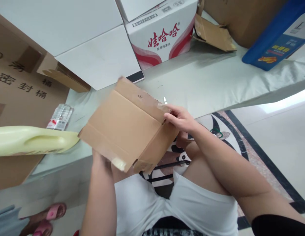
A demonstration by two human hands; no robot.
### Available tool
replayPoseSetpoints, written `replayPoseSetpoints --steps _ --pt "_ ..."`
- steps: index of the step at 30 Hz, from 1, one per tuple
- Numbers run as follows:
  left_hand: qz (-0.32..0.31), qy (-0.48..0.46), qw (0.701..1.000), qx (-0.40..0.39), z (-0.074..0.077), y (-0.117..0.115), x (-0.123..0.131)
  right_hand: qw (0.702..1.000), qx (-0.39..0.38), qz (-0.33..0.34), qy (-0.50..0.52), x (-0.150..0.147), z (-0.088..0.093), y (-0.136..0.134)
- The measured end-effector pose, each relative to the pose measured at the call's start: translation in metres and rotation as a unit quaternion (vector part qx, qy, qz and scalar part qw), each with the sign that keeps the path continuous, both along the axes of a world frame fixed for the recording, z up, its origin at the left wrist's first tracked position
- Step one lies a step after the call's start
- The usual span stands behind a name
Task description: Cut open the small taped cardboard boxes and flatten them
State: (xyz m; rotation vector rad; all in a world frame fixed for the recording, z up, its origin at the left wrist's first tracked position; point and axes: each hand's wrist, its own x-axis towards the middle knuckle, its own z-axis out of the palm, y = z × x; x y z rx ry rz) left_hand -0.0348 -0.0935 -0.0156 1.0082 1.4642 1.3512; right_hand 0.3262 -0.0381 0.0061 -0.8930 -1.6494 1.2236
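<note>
A brown cardboard box (125, 123), partly unfolded with creased flaps, is held tilted above my lap. Its narrower flap carries torn bits of clear tape near the right corner. My right hand (179, 118) grips that corner, thumb on top and the other fingers partly hidden behind. From below the near left edge, my left hand (102, 159) holds the box; its fingers are hidden by the cardboard. Just past the right corner, a small pale object (165, 100) lies on the covered table (192, 88).
Behind stand white boxes (100, 59) and a red-and-white water carton (164, 39), with a phone-like dark object (136, 76) nearby. At left are a pale yellow bottle (36, 141) and a clear bottle (61, 116). A blue container (273, 42) stands right. Another person's feet (51, 214) show lower left.
</note>
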Motion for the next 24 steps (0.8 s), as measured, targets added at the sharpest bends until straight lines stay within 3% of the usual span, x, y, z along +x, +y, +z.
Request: replayPoseSetpoints --steps 4,7,10,13,17,20,24 --pt "0.071 -0.064 0.995 0.033 0.010 -0.010 0.002 0.999 0.027 0.025 -0.033 0.008 0.001 0.003" --pt "0.088 -0.089 0.992 0.028 0.009 -0.018 0.007 0.997 0.029 0.051 -0.058 0.011 0.001 0.004" --pt "0.097 -0.116 0.988 0.033 0.003 -0.022 0.012 0.992 -0.010 0.116 -0.056 0.007 -0.001 0.003" --pt "0.115 -0.190 0.975 0.028 -0.005 -0.023 0.013 0.988 -0.078 0.117 -0.062 0.003 -0.003 0.001" --pt "0.142 -0.240 0.960 -0.003 -0.013 -0.014 0.011 0.984 -0.155 0.056 0.073 0.011 -0.002 0.003" --pt "0.161 -0.254 0.953 0.026 -0.013 -0.002 0.019 0.971 -0.159 0.068 0.163 0.016 -0.003 0.005" --pt "0.134 -0.259 0.956 0.011 -0.014 0.015 0.046 0.980 -0.162 0.109 0.038 0.000 -0.008 0.000"
